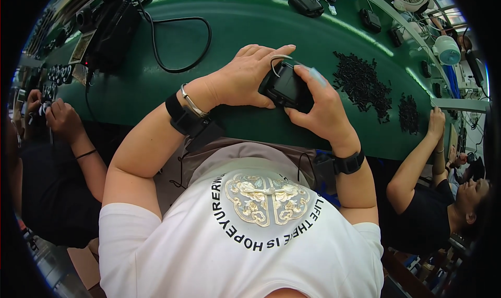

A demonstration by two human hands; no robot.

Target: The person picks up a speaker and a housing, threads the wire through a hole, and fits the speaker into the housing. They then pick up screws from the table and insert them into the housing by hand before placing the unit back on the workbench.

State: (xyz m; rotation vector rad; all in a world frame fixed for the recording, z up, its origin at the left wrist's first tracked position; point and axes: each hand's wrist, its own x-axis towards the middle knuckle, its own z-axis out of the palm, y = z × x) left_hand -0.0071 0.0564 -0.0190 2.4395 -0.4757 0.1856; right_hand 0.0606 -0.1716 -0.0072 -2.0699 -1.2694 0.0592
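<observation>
Above the near edge of the green table, both hands hold a black boxy device (286,85) with a flat dark face. A thin pale cable (274,63) loops out from its top left. My left hand (242,78) grips the left side, thumb below and fingers along the top. On the right side, my right hand (326,107) is closed round the device, its thumb at the lower edge. Light blue wrapping (317,76) covers part of a right-hand finger. The underside of the device is hidden.
A large heap of small black pieces (362,84) and a smaller heap (408,114) lie to the right. Similar black devices (305,4) stand farther back. A black cable (209,37) curls at the left beside dark equipment (112,32). People (68,120) work on both sides.
</observation>
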